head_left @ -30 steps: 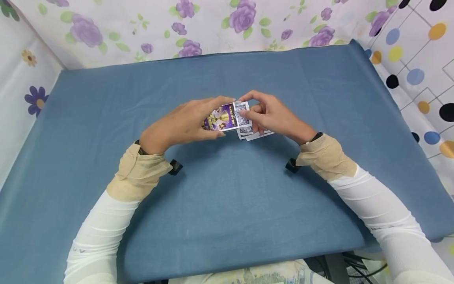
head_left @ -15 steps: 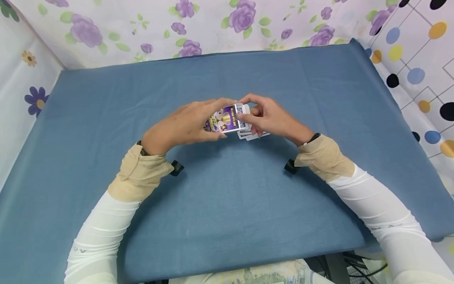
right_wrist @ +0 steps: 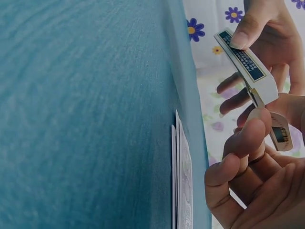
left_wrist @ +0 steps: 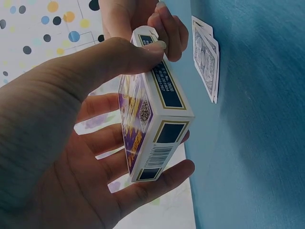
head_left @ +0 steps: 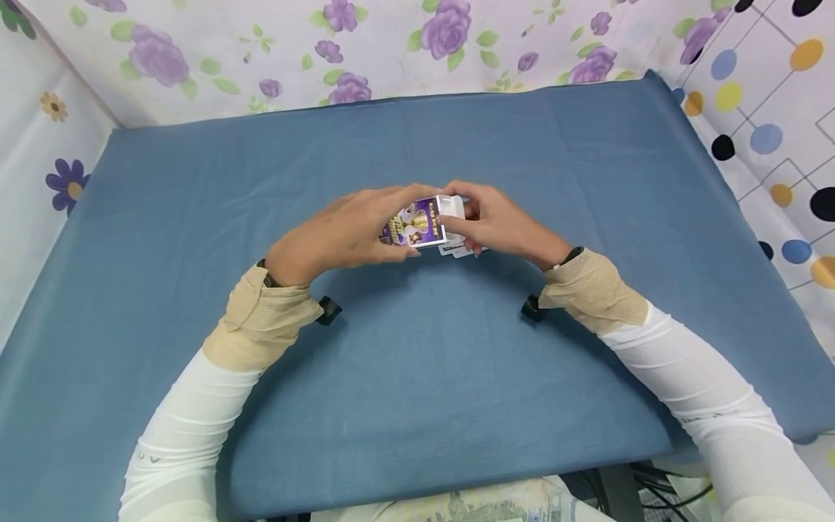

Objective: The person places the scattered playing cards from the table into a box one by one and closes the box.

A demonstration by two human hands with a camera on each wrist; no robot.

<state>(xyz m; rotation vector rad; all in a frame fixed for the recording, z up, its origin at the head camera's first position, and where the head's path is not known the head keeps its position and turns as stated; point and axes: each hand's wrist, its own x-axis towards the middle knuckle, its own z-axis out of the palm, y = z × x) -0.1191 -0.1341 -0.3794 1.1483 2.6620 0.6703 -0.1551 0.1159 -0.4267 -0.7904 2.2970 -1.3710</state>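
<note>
Now the left hand (head_left: pixel 346 228) grips the box (head_left: pixel 415 223), the right hand (head_left: pixel 499 219) pinches its end by the flap (right_wrist: pixel 281 133); light pressure should serve best, avoiding creases.

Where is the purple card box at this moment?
In the head view, the purple card box is near the centre, in the left hand, with the right hand at its open end and loose cards showing at lower right.

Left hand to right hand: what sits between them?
A purple card box, seen in the head view: the left hand grips it, and the right hand touches its white open end.
</note>
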